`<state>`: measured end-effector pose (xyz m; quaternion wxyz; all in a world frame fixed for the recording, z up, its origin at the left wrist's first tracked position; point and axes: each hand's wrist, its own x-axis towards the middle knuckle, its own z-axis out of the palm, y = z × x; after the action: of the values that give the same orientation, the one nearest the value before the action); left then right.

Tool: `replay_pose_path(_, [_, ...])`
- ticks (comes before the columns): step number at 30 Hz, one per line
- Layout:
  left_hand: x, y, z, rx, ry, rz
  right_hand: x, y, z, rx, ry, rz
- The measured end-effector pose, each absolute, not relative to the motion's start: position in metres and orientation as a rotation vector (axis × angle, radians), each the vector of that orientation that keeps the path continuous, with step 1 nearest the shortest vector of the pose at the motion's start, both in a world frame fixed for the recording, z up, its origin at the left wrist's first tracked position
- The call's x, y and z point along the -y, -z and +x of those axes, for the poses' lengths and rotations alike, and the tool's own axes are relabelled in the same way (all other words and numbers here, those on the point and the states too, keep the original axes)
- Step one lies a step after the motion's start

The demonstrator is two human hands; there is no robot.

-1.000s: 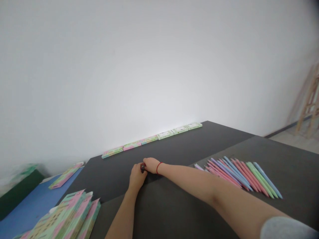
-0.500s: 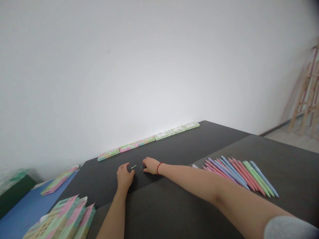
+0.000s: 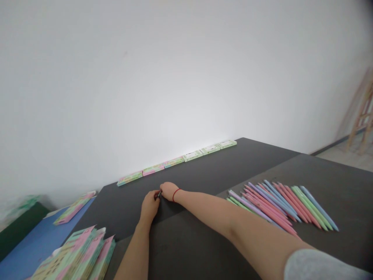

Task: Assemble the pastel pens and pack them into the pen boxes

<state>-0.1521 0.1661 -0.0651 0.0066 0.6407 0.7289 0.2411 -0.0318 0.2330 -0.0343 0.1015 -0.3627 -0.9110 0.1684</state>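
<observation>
Head view: two bare hands meet low over a broad, flat, matt black table (image 3: 186,237), its surface crossed by one straight seam; between their fingertips sits a small, slender piece with a dark edge (image 3: 159,194), too small and blurred for its material to be told. On the left hand (image 3: 149,203) the thumb and forefinger curl inward beside the piece; on the right hand (image 3: 169,191), ringed at the wrist by a thin red cord bracelet (image 3: 175,195), the fingers bend down and are partly hidden; whether either hand pinches the piece cannot be told.

To the right lies a loose fan of slim, pencil-like sticks in pastel pink, blue, purple and green (image 3: 309,206), tapered and smooth; along the plain white wall (image 3: 186,77) runs a row of six flat, printed rectangular boxes (image 3: 174,161), three pink and green, three pale green with white panels. At lower left, printed pastel packs (image 3: 77,252) overlap in a stepped stack; beyond them, a similar long flat pack (image 3: 74,209) rests on a smooth blue surface (image 3: 27,249).
</observation>
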Motion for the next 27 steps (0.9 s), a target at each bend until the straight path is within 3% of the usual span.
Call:
replay_pose_path(16, [-0.18,0.062,-0.144,-2.341,-0.635,2.142,-0.21,0.027,0.062,2.493,-0.703,-0.93])
replay_pose_path(20, [-0.186,0.055,-0.14,-2.391,-0.574,2.13,-0.159,0.013,0.128,2.571,-0.582,-0.78])
replay_pose_path(22, [-0.188,0.052,-0.139,-2.45,-0.546,2.081,-0.128,0.008,0.168,2.708,-0.352,-0.687])
replay_pose_path(27, [-0.189,0.048,-0.141,-2.536,-0.56,2.029,-0.069,0.011,0.249,2.663,-0.115,-1.09])
